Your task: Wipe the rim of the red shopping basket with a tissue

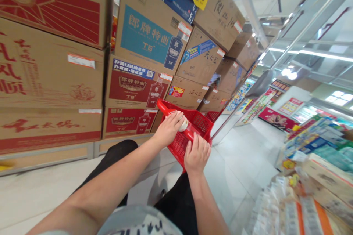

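A red plastic shopping cart (202, 124) with perforated basket walls is in front of my legs, its inside partly hidden by my hands and the handle. My left hand (171, 128) is wrapped over the cart's red handle (164, 108). A small white thing (183, 125) shows at its fingers, too covered to name. Further along the same handle, my right hand (198, 154) grips with the fingers curled over it. Both forearms reach forward from my body.
Stacked cardboard cartons (150, 38) line the left side on a low metal-edged base (96, 148). Packaged goods (298, 202) are piled at the lower right. A pale tiled floor (237, 158) runs between them. Further shelves (238, 95) stand ahead, slightly blurred.
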`<state>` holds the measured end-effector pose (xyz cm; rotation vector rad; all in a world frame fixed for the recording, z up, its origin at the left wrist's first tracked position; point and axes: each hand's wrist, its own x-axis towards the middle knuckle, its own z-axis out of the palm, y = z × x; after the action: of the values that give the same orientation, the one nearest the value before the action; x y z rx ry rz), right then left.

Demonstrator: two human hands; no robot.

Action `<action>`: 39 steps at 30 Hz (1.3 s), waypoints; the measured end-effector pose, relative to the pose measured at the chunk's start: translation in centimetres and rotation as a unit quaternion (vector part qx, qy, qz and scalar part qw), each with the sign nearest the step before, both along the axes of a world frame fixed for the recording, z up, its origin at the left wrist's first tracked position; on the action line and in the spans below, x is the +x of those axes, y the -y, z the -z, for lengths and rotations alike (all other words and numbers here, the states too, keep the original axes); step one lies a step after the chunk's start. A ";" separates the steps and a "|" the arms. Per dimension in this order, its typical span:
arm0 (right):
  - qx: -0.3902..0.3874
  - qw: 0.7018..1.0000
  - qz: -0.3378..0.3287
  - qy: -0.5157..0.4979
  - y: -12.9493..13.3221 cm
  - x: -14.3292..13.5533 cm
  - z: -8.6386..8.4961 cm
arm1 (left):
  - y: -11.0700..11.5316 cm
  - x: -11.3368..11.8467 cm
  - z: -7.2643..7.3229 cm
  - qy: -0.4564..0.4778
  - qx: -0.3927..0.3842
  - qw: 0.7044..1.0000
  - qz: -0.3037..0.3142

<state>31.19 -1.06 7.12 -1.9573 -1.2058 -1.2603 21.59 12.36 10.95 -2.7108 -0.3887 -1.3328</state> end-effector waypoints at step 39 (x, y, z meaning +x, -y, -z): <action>0.042 0.999 -0.022 0.010 1.1 0.4 0.3 | 2.3 0.4 -0.2 0.026 -0.019 0.995 0.094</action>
<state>31.61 -2.17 6.81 -1.8531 -1.1798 -1.2901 21.97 10.02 11.20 -2.8076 -0.1675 -1.4596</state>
